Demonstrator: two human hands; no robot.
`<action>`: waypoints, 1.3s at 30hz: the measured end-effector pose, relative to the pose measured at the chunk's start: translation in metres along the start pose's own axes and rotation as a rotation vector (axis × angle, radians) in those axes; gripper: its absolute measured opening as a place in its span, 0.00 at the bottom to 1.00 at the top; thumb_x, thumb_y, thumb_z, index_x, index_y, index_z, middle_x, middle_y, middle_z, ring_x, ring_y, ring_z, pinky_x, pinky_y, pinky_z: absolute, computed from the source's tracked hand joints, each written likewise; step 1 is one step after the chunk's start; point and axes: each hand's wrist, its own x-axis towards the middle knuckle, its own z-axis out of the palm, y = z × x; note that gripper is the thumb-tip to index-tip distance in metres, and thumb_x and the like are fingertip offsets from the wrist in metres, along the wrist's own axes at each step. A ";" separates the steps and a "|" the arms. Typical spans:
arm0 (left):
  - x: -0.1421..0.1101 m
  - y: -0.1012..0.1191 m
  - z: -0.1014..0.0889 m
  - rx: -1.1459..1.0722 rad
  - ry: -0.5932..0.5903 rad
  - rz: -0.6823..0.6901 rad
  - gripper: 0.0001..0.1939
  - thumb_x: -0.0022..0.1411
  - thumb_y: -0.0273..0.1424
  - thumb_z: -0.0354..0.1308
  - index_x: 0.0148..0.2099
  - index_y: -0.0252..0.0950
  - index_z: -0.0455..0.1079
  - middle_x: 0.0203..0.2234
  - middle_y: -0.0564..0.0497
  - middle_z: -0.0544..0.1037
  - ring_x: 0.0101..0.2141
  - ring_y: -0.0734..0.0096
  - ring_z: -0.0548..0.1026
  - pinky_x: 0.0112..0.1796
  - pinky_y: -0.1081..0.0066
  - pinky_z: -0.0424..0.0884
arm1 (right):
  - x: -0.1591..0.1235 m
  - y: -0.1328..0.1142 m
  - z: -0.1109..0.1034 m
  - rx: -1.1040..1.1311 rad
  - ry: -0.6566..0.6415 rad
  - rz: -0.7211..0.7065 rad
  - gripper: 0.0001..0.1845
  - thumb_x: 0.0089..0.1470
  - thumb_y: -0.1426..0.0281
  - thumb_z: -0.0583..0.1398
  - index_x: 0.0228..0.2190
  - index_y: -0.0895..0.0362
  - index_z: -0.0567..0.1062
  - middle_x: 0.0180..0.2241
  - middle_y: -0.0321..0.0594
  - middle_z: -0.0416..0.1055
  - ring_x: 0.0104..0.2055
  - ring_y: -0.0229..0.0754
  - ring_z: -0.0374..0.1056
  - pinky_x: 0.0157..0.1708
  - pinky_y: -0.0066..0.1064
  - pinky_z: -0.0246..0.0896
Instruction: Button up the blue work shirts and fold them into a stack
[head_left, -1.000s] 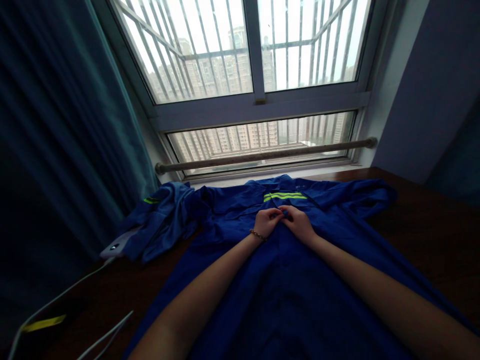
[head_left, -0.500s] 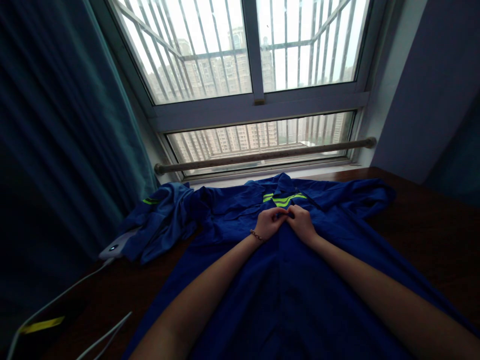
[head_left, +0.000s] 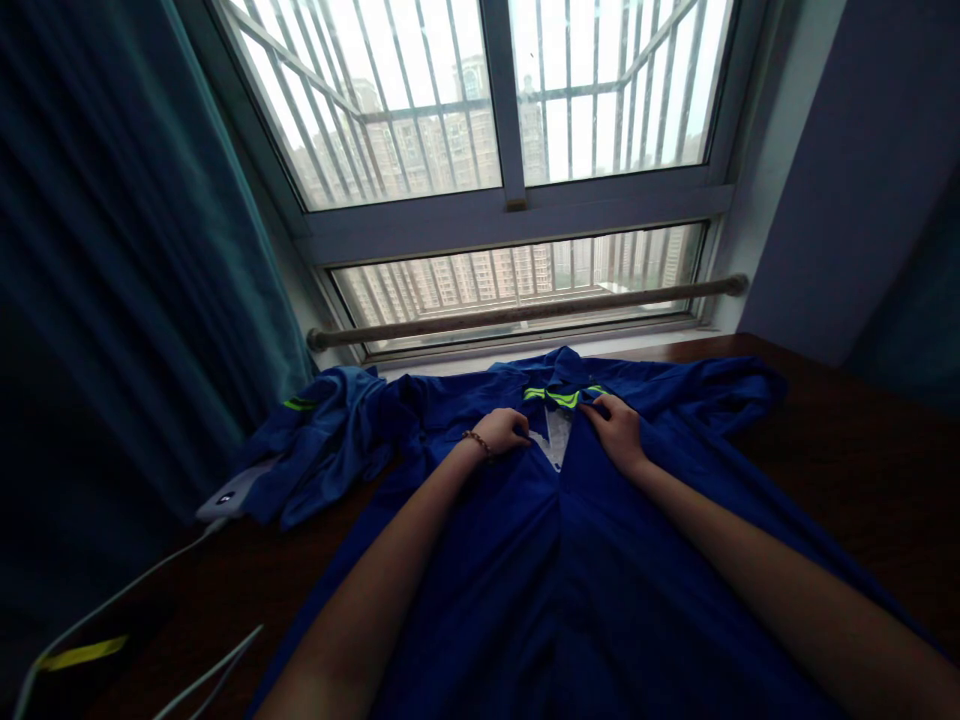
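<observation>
Blue cloth that looks like a pair of trousers (head_left: 555,590) lies flat before me, its middle seam running toward me. At its far end the front is parted in a V, with pale inner cloth (head_left: 559,435) showing. My left hand (head_left: 504,432), with a bead bracelet at the wrist, pinches the left edge of the opening. My right hand (head_left: 616,425) pinches the right edge between thumb and fingers. Just beyond lies a blue jacket (head_left: 450,405) with yellow-green reflective stripes (head_left: 551,397), its sleeves spread to the sides.
Everything lies on a dark wooden surface (head_left: 847,440) below a barred window (head_left: 517,200) with a rail (head_left: 525,313). At left, bunched blue cloth (head_left: 322,440) partly covers a white device (head_left: 229,497) with a cable (head_left: 120,590). A teal curtain (head_left: 150,250) hangs there.
My hands, together at the middle before, have moved apart to left and right. The front of the trousers has opened between them, uncovering the pale inside.
</observation>
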 end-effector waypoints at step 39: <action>-0.005 0.037 0.065 -1.146 0.185 -0.259 0.17 0.36 0.37 0.66 0.22 0.30 0.65 0.15 0.57 0.65 0.18 0.82 0.61 0.21 0.77 0.54 | -0.039 -0.032 -0.016 -0.095 -0.504 -0.475 0.13 0.57 0.72 0.46 0.36 0.57 0.69 0.35 0.43 0.66 0.38 0.40 0.62 0.40 0.32 0.59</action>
